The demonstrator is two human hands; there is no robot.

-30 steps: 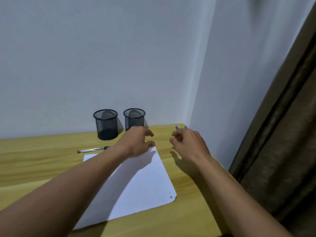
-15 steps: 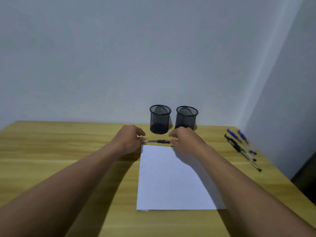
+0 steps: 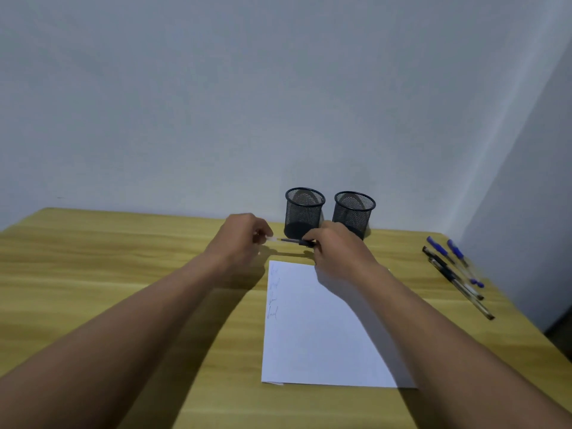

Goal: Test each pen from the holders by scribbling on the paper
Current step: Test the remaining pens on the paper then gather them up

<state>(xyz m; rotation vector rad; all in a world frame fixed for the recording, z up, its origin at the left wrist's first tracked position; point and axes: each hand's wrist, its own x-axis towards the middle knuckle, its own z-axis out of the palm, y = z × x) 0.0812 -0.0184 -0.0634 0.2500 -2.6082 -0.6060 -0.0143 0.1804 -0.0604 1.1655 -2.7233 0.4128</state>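
Pen test at a wooden desk [image 3: 123,274]: a person holds a dark pen [image 3: 292,240] level and just clear of the surface, between the far edge of the paper [image 3: 315,335] and two black mesh holders [image 3: 304,212] standing side by side against the wall. The left grip [image 3: 244,239] pinches the pen's clear left end between curled fingertips. The right grip [image 3: 337,255] is curled round the darker right end, most of which its fingers hide. Which end carries the cap cannot be told.

Faint scribbles [image 3: 273,292] run down the sheet's left margin. Other pens [image 3: 452,274], blue and black, lie in a loose row near the desk's right edge, well apart from the paper. No pens show above the holders' rims.

The pen looks like light, stiff, smooth plastic, so a gentle pinch should carry it. A two-ended hold suits pulling a cap; for scribbling, the barrel close to the tip is likely the better place to take it. The thin, loose sheet may slide under the nib unless a free hand steadies it.
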